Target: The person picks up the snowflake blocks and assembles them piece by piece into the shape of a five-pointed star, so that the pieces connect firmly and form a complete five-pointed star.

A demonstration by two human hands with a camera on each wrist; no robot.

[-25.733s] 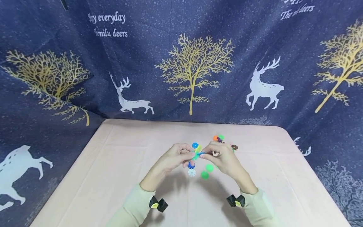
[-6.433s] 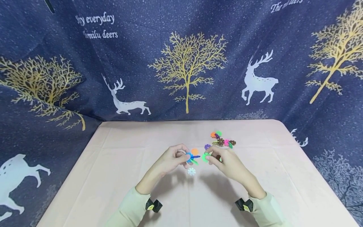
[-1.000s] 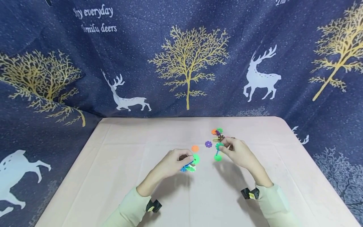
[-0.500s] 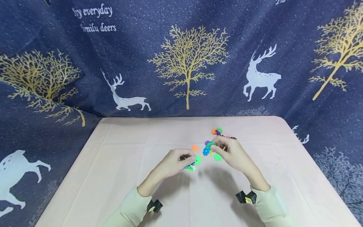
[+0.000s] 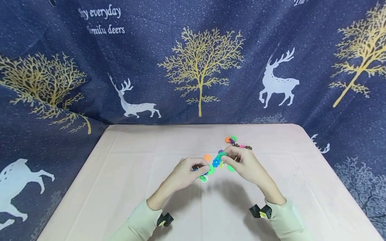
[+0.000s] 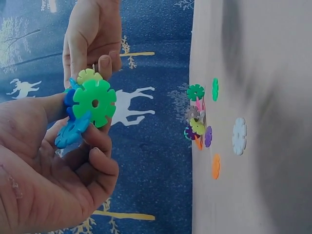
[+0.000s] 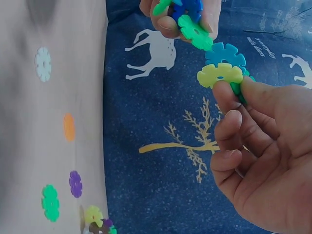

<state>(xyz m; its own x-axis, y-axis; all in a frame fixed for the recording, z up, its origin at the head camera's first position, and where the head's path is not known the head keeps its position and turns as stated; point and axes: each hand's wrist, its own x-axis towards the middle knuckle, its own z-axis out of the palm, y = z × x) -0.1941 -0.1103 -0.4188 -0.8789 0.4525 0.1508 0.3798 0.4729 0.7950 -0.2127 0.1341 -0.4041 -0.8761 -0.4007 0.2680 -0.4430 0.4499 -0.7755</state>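
Observation:
My left hand [image 5: 188, 172] grips a small cluster of slotted plastic snowflake discs above the table. A bright green disc [image 6: 84, 105] stands out from it, with a blue disc [image 6: 69, 135] and a dark blue disc [image 7: 189, 9] partly behind my fingers. Opposite, my right hand [image 5: 245, 164] pinches a second joined cluster: a blue disc [image 7: 225, 54], a yellow disc [image 7: 212, 75] and a darker green disc [image 7: 237, 89] between thumb and fingertip. The blue disc's edge is right at the bright green disc's edge; whether their slots interlock I cannot tell.
On the pink tablecloth [image 5: 126, 187] lie a white disc [image 7: 43, 64], an orange disc [image 5: 207, 157], a purple disc [image 7: 75, 184] and a loose green disc [image 7: 50, 202]. Farther back right sits a joined chain with a brown disc [image 5: 248, 147]. A patterned curtain [image 5: 144, 67] hangs behind.
Over the last second my right hand has brought its cluster leftward to the left hand's cluster, turning it. The bright green disc, in my right hand 6.4 s ago, is now on the left cluster.

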